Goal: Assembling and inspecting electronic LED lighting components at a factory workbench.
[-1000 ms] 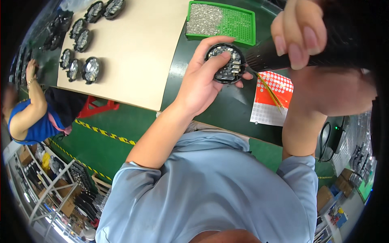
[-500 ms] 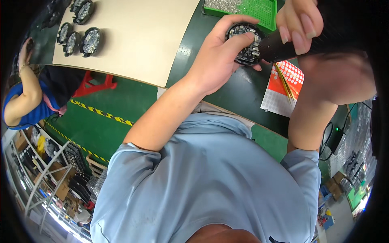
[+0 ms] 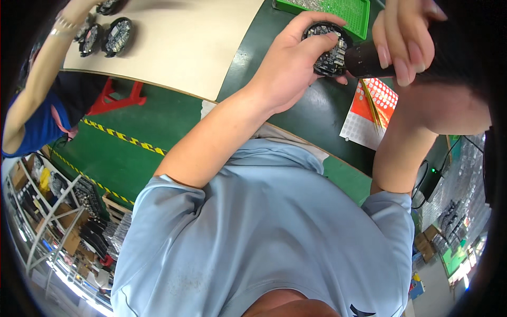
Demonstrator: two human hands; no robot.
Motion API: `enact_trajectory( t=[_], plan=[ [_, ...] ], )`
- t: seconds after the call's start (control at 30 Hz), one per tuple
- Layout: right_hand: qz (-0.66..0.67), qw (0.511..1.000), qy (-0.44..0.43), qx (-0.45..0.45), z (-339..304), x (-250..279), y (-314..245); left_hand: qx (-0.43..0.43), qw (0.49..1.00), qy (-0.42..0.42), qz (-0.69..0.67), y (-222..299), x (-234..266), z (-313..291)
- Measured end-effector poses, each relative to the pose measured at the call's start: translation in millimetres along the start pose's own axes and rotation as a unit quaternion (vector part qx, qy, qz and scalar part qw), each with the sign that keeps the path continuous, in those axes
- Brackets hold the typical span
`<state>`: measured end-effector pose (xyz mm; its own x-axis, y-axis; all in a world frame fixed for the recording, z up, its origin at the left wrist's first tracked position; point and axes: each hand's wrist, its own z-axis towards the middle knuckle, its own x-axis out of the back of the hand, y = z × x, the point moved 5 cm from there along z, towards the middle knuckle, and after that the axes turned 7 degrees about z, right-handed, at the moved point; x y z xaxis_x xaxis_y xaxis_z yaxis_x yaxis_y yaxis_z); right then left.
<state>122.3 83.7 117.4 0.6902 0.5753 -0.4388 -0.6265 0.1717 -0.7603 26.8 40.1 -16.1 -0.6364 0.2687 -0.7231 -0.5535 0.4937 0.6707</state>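
Observation:
My left hand (image 3: pixel 288 66) is closed around a round black housing with a circuit board (image 3: pixel 326 55) inside, the thumb pressing on the board's face. In my right hand (image 3: pixel 404 45) is a black electric screwdriver (image 3: pixel 367 59), lying nearly sideways with its narrow end against the right side of the housing. That end hides whatever tip it has, and most of the tool's body fades into the dark right rim. Just behind the housing sits a green perforated tray (image 3: pixel 346 16) of small metal parts.
Brass-coloured tweezers (image 3: pixel 372 105) lie on a red and white sticker sheet (image 3: pixel 364 124) on the dark green bench (image 3: pixel 296 127). More round board housings (image 3: pixel 117 37) rest on the beige sheet (image 3: pixel 179 47). A co-worker's arm (image 3: pixel 45 68) reaches over them. A red stool (image 3: pixel 117 100) stands below.
The view has shifted slightly. At the far left, the co-worker's arm has moved up and inward over the round housings. My hands keep the same hold on the housing and the electric screwdriver.

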Motion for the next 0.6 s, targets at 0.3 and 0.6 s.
enact_trajectory(
  t=[0.3,0.6],
  plan=[
    [-0.018,0.996,-0.092,-0.008,-12,-21,-5,0.011,1.0,0.007,-0.012,-1,3,-2],
    [-0.096,0.991,0.044,0.087,-38,-10,-49,-0.001,0.998,-0.006,0.064,-2,-1,-7]
  ],
)
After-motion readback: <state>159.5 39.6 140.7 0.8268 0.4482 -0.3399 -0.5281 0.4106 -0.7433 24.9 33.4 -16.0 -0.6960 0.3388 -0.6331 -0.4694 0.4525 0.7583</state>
